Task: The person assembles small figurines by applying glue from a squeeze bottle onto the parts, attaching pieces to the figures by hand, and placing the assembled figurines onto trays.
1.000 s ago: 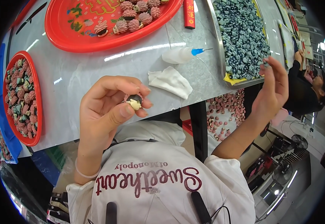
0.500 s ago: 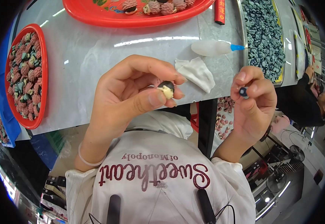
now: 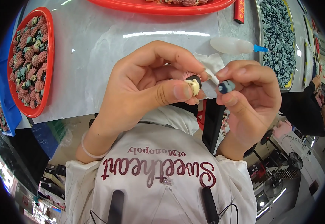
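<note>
Between thumb and fingers, my left hand (image 3: 144,84) pinches a small figurine (image 3: 193,83) with a pink ridged back, a dark cap-like part and a cream front. Facing it, my right hand (image 3: 252,93) grips a tiny dark blue-grey piece (image 3: 226,87) with a pale tip, in a thumb-and-finger pinch. A small gap separates the two parts. Both hands are raised over the table's near edge. Behind my fingers lies a crumpled white cloth (image 3: 211,63), partly hidden. Beyond it a translucent squeeze bottle (image 3: 231,45) with a blue nozzle lies on its side.
At the left stands a red oval tray (image 3: 50,56) heaped with pink, cream and grey figurines, beside a blue bin (image 3: 13,121). Another red tray (image 3: 162,9) is at the far edge. A metal tray of small blue-grey pieces (image 3: 278,41) lies right. A person (image 3: 304,112) is farther right.
My right hand has moved left, bringing the dark piece close to the figurine. My left hand has shifted slightly right with the figurine. The table contents sit a little differently as the view has moved.
</note>
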Demonstrator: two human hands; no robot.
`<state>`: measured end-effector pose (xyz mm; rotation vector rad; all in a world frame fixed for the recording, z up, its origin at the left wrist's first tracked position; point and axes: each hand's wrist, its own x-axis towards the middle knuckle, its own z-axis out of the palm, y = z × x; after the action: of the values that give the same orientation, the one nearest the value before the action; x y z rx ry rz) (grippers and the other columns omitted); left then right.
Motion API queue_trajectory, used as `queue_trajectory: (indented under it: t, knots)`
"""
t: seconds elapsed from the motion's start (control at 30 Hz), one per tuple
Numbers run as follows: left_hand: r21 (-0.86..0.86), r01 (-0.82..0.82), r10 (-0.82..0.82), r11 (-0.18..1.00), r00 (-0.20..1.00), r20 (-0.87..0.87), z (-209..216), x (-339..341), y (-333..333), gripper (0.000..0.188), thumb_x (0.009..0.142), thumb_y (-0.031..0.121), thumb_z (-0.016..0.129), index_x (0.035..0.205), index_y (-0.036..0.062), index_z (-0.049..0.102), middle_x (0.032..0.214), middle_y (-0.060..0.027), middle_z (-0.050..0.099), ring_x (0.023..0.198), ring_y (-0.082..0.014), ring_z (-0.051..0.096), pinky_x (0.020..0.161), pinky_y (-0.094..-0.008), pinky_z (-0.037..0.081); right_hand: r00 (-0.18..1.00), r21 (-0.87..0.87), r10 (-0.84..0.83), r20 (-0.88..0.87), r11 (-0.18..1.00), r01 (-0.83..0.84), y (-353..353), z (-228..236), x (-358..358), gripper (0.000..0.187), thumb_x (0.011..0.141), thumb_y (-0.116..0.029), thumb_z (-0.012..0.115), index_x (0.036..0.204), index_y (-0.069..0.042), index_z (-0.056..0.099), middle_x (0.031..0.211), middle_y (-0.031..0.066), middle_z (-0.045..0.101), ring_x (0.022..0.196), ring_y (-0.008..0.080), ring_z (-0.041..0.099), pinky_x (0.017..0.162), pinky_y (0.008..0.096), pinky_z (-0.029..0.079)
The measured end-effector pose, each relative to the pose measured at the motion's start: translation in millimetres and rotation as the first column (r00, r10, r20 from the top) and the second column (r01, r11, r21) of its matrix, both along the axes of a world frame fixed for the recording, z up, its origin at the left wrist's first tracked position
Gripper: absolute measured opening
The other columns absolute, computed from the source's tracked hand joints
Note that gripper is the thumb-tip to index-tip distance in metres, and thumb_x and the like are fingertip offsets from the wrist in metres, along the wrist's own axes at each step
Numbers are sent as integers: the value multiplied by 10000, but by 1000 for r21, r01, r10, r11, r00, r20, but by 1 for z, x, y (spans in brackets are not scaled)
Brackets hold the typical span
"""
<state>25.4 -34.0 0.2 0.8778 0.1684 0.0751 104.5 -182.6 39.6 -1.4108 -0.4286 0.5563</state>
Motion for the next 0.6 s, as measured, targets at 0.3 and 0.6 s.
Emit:
queue_trajectory:
  t: [0.3, 0.6]
  knots:
    - [-40, -22, 20, 999, 999, -34, 1, -1, -2, 408, 684, 291, 694, 890, -6, 504, 760, -45, 497, 619, -94, 533, 515, -184, 454, 846, -5, 121, 520, 990, -138, 5, -12, 2, 286, 622, 4, 700, 827, 25, 502, 811, 200, 575, 746, 221, 583, 665, 259, 477]
    - [-34, -25, 23, 999, 998, -60, -1, 0, 0, 349, 653, 228, 720, 867, 6, 554, 743, -33, 521, 645, -69, 510, 566, -170, 409, 810, -90, 40, 584, 996, 16, 11, -6, -4, 165, 634, 3, 691, 716, 38, 552, 738, 200, 577, 627, 191, 601, 519, 209, 481]
